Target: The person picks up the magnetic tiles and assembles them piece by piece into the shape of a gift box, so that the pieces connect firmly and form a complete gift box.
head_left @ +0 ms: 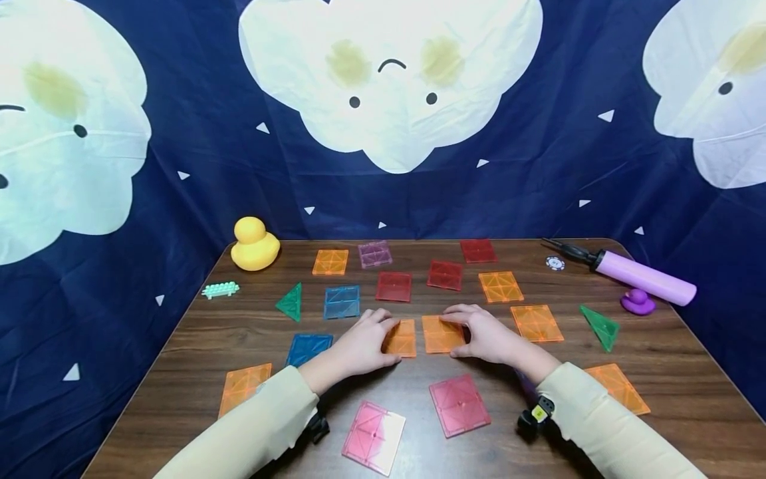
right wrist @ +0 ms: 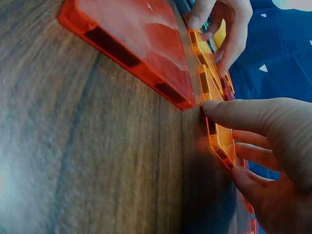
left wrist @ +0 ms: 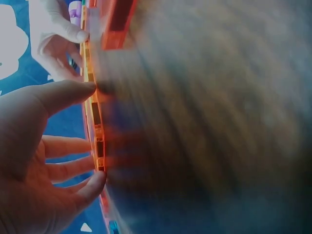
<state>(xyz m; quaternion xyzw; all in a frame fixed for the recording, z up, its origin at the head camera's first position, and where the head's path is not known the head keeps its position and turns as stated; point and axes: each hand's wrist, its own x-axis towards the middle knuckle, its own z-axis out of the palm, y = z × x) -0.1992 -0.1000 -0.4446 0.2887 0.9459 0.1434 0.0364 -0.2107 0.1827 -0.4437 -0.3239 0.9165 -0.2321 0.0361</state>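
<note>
Head view: left orange tile (head_left: 407, 338) and right orange tile (head_left: 439, 336) sit side by side on the tabletop (head_left: 185, 366), just below and right of frame centre; narrow gap between them, not touching; right one a touch higher in frame, so edges look slightly off line. Left hand (head_left: 362, 340) has its fingers and thumb grasping the left tile at its left part; right hand (head_left: 487, 336) mirrors that, fingers and thumb grasping the right tile at its right part; both wrist views show fingertips on the tile edges; can't tell whether either tile is lifted slightly.

Step in hand, my read: bringing the facing edges together; to do it well, hold by outer corners only, leave the facing edges free, level the tiles, square them up, then close the gap slowly with even push; dark inserts in the rims could be magnets, so expect a snap or a repel; if repelled, flip or turn one. Watch clearance to the right pink tile (head_left: 459, 404) at lower centre and the red tile (head_left: 393, 286) above the gap.
</note>
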